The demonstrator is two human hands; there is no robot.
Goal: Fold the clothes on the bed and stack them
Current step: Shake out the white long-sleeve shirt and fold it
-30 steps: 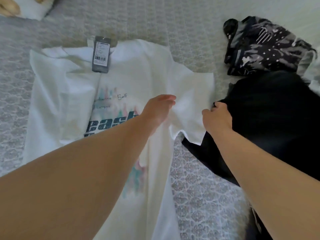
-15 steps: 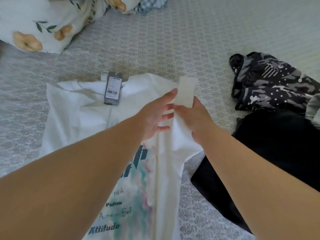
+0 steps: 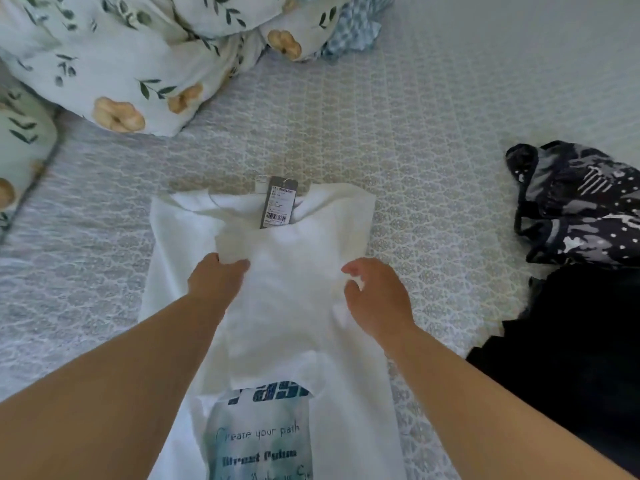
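A white T-shirt (image 3: 294,317) with a teal print lies flat on the bed, its collar far from me and a grey hang tag (image 3: 278,202) on the collar. Both sleeves are folded in over the chest. My left hand (image 3: 216,280) grips the end of the folded-over sleeve at the shirt's left middle. At the right fold edge, my right hand (image 3: 377,297) has thumb and forefinger curled round a bit of the white cloth; the blur hides the pinch itself.
A dark patterned garment (image 3: 581,202) and a black garment (image 3: 575,358) lie in a heap at the right. Floral pillows (image 3: 114,64) and a blue checked cloth (image 3: 356,29) sit at the far left. The grey patterned bed cover (image 3: 433,126) stretches beyond the shirt.
The right sleeve, held up in both hands half a second ago, now lies folded across the chest. My hands have moved apart to the shirt's two sides. The view has tilted upward.
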